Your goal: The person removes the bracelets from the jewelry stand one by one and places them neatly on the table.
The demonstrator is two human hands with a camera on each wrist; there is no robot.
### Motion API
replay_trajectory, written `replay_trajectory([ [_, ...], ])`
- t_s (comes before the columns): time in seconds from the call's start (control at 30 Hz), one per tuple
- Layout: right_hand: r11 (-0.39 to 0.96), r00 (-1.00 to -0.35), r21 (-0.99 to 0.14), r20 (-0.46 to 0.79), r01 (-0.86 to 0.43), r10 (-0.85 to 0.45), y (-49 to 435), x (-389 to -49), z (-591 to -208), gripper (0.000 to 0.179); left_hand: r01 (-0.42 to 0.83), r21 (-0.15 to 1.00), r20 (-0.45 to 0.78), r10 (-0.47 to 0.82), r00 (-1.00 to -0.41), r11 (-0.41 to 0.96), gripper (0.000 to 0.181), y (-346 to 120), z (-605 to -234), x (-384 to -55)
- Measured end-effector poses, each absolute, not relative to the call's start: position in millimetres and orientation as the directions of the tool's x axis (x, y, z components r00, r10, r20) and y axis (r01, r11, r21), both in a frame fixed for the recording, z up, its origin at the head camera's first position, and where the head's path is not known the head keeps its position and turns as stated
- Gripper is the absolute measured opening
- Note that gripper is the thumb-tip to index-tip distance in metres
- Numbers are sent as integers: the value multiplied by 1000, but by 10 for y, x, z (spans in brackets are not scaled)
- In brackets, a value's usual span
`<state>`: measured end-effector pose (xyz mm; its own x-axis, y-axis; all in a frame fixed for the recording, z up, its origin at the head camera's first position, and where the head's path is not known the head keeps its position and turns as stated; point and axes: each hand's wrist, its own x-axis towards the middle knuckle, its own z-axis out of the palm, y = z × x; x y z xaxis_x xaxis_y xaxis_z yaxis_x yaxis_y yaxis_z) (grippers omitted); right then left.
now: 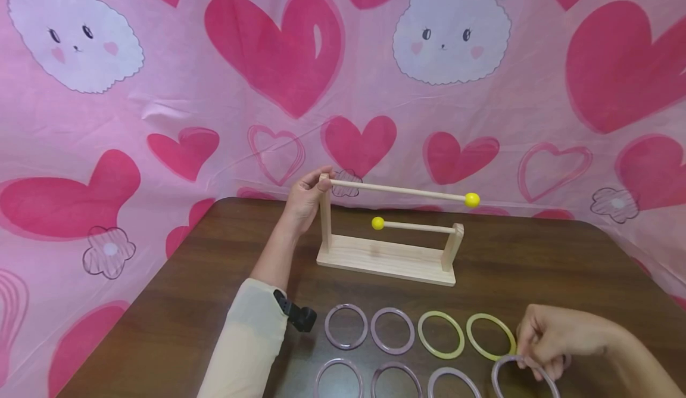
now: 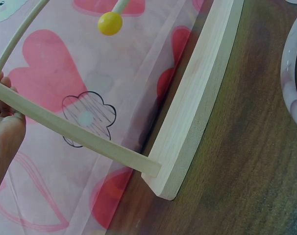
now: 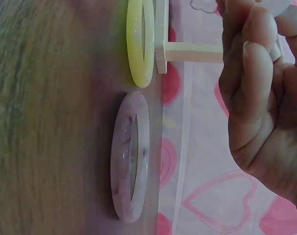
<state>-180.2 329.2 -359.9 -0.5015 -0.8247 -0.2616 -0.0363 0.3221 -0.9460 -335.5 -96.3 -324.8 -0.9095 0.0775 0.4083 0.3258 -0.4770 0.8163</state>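
A wooden bangle stand (image 1: 386, 259) has two posts, each with a horizontal rod tipped by a yellow ball. My left hand (image 1: 308, 198) grips the top of its taller post, thumb in front; the left wrist view also shows the left hand (image 2: 6, 132) there. At lower right, my right hand (image 1: 568, 335) pinches a pale purple bangle (image 1: 498, 380) by its edge. In the right wrist view, the right hand (image 3: 266, 107) has curled fingers, and only a sliver of that bangle shows. A yellow bangle (image 1: 469, 329) lies just left of this hand.
In the back row lie two purple bangles (image 1: 328, 338) and another yellow bangle (image 1: 421, 337). Several purple bangles (image 1: 318, 380) line the front row. Another purple bangle (image 3: 121, 161) lies beneath the right hand. A pink heart-patterned cloth (image 1: 241, 88) hangs behind the brown table (image 1: 177, 326).
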Motion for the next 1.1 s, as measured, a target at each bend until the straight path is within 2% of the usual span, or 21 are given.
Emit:
replay_trajectory([
  [0.7,347,-450,-938,-305,-11,-839,3214,-1756,-3715,22,335,809,420,77,-904,-483,36,-967,-3249,-3353],
  [0.83,373,-471,-928,-322,-16,-821,3198,-1744,-3736,20,338,810,421,74,-904,-479,36,-966,-3245,-3344],
  [1.1,458,-557,-888,-354,-54,-751,3169,-1720,-3765,23,337,812,419,75,-905,-476,35,-962,-3244,-3347],
])
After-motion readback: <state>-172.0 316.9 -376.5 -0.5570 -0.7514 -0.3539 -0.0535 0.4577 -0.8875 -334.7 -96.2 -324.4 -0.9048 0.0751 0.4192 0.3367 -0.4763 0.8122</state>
